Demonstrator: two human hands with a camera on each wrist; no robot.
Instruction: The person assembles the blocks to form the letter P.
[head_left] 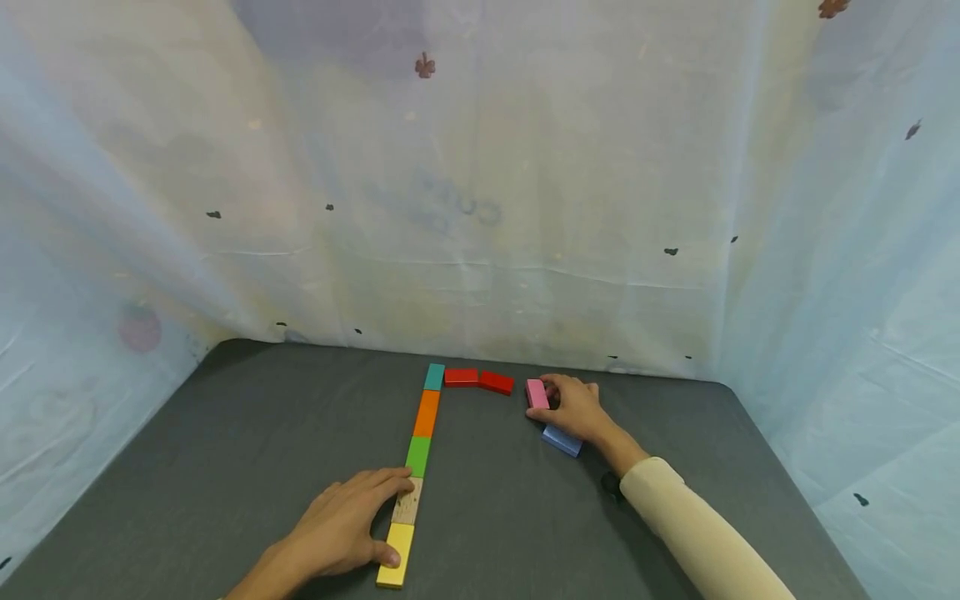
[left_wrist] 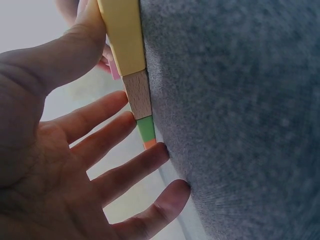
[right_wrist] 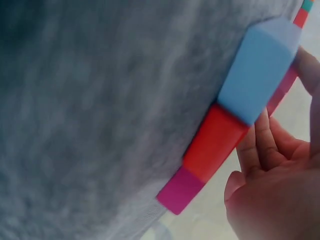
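Observation:
My left hand (head_left: 337, 525) lies along the near end of a straight row of blocks, fingers spread. Its thumb touches the yellow block (head_left: 396, 554), and a fingertip meets the plain wooden block (head_left: 407, 502); the left wrist view shows this hand (left_wrist: 60, 150) from the palm side. At the right, my right hand (head_left: 576, 408) pinches a pink block (head_left: 537, 393) between thumb and fingers. Just below that hand sits a blue block (head_left: 562, 441). In the right wrist view, the blue block (right_wrist: 260, 70) adjoins a red block (right_wrist: 215, 142) and a magenta block (right_wrist: 180, 190).
Green (head_left: 418, 457), orange (head_left: 427, 413) and teal (head_left: 435, 377) blocks continue the row away from me. Two red blocks (head_left: 461, 378) extend rightward from the teal one, the second slightly angled. A dark grey table (head_left: 247, 450) meets a pale hanging sheet (head_left: 480, 208) behind.

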